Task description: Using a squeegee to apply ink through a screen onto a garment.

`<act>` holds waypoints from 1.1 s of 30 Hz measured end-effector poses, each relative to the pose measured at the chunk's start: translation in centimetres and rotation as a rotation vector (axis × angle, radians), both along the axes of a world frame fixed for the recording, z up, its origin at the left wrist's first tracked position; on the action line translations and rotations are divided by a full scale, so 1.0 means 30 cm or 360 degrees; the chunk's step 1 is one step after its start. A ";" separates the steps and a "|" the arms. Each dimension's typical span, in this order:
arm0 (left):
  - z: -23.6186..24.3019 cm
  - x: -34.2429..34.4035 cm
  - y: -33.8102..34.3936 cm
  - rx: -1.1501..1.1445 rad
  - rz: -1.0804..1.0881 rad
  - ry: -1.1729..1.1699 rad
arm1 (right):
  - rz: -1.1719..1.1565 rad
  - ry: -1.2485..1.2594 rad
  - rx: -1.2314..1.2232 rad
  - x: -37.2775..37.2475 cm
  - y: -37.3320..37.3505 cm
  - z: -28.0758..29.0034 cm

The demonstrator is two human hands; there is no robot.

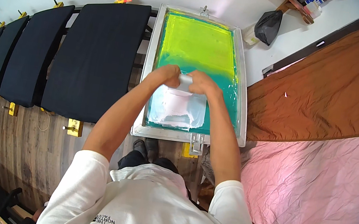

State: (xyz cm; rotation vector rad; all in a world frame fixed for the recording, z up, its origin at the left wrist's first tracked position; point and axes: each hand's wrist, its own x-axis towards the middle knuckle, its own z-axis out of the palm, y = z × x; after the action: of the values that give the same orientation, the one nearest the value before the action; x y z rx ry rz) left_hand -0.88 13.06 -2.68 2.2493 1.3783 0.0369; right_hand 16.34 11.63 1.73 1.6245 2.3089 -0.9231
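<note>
A: What was the main thing, and where was it?

B: Squeegee (185,83), pale grey. It sat over the screen (152,59), near the middle, just beyond the white ink (173,104).

A: How did the screen look?

B: Grey frame; mesh (201,44) yellow-green at the far end, teal nearer and along the right. The ink lay near left, ragged-edged, pale blue at its sides.

A: And the hands?

B: Left hand (166,75) was curled closed round the squeegee's left end; right hand (204,84) gripped the right end. Fingertips were mostly hidden.

A: Anything beside it?

B: Black boards (95,59), in a row to the left.
</note>
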 end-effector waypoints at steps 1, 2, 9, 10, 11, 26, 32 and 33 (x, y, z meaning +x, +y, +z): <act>-0.001 0.016 -0.058 0.0186 -0.0018 0.0023 | -0.0031 0.0087 0.0129 0.025 -0.045 -0.016; 0.020 0.027 -0.130 0.0268 -0.0029 -0.0081 | -0.0061 0.0175 0.0257 0.044 -0.103 -0.030; -0.011 0.002 -0.643 0.0511 0.0187 -0.0533 | -0.0189 0.0458 0.0909 -0.007 -0.589 -0.057; 0.013 0.000 -0.663 0.0530 0.0180 -0.0566 | -0.0167 0.0460 0.0848 0.001 -0.611 -0.036; 0.036 -0.001 -0.650 0.0531 0.0182 -0.0562 | -0.0144 0.0463 0.0786 0.007 -0.618 -0.012; 0.004 0.015 -0.408 0.0391 0.0227 -0.0568 | -0.0028 0.0448 0.0601 0.048 -0.315 -0.060; 0.162 0.067 -0.621 0.0235 0.0266 -0.0442 | -0.0025 0.0569 0.0592 0.093 -0.542 -0.040; 0.190 0.063 -0.604 0.0027 0.0295 -0.0369 | -0.0024 0.0575 0.0590 0.091 -0.521 -0.013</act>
State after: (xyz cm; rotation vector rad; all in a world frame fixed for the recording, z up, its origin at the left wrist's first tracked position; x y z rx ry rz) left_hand 1.02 -5.05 3.03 2.0483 1.4566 0.3618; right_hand 19.06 -4.01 1.34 1.7261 2.8601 -0.8941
